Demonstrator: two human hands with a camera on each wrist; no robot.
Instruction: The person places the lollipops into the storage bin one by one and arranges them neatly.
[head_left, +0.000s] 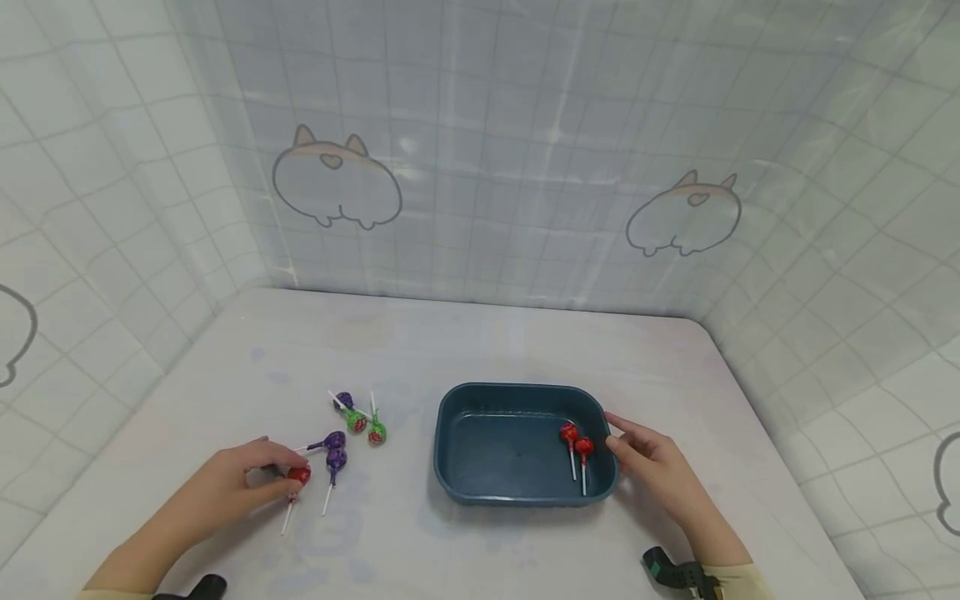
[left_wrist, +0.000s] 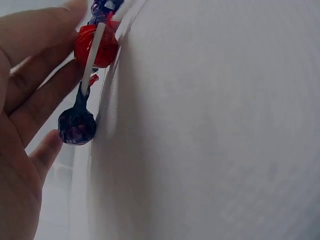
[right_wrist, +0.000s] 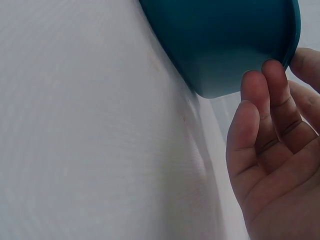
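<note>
In the head view my left hand pinches a red lollipop between thumb and fingers, close over the table. The left wrist view has the red wrapped ball against the fingertips, with a dark purple lollipop just below it, by the little finger. Two purple lollipops lie right beside this hand. My right hand is at the right end of a dark teal basin, its relaxed fingertips touching the outer wall. Inside the basin, two red lollipops lie near that end.
Farther back on the white table lie another purple lollipop and two green ones. Pale checked curtains with cartoon drawings enclose the table at the back and both sides.
</note>
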